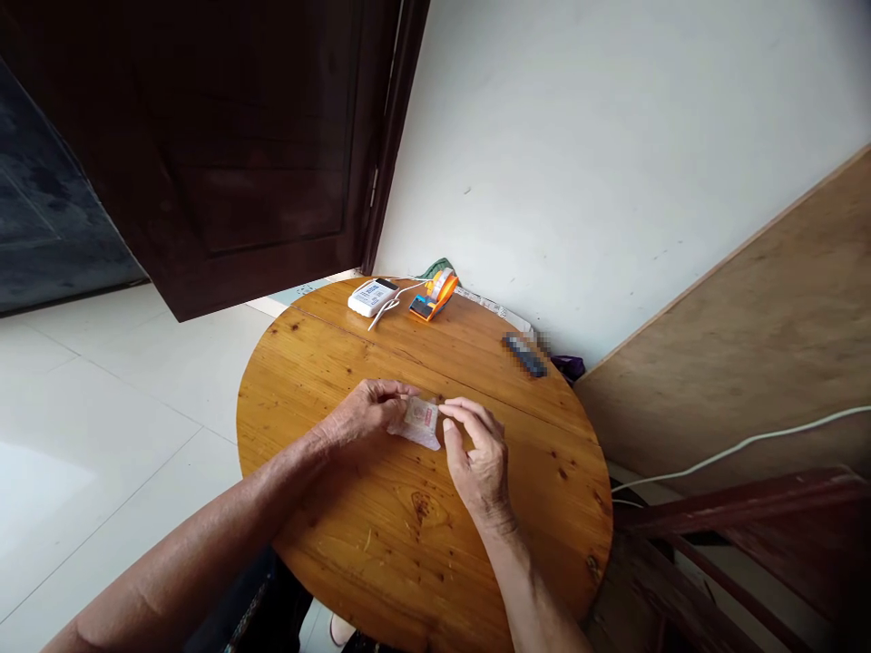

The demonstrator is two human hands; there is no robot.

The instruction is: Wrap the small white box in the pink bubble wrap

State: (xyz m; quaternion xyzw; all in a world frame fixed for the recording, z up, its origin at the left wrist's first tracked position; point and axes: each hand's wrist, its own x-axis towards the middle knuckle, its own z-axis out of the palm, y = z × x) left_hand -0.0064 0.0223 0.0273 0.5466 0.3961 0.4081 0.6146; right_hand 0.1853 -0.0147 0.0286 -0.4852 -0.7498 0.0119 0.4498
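Observation:
Over the middle of the round wooden table is a small box wrapped in bubble wrap [420, 415], with a red mark showing through its top. My left hand [371, 408] is closed on the left end of this bundle, thumb on the near side and fingers along the far side. At the right end is my right hand [480, 449], with fingers bent and the thumb apart from them. Its index fingertip is close to the wrap's edge; whether it touches is unclear.
Toward the back of the table [327, 363] sit a white box-shaped device [371, 297] with a white cable and an orange tape dispenser [435, 295]. A dark, pixelated object [523, 354] lies at the right. A brown door [259, 136] and white wall [578, 163] stand behind.

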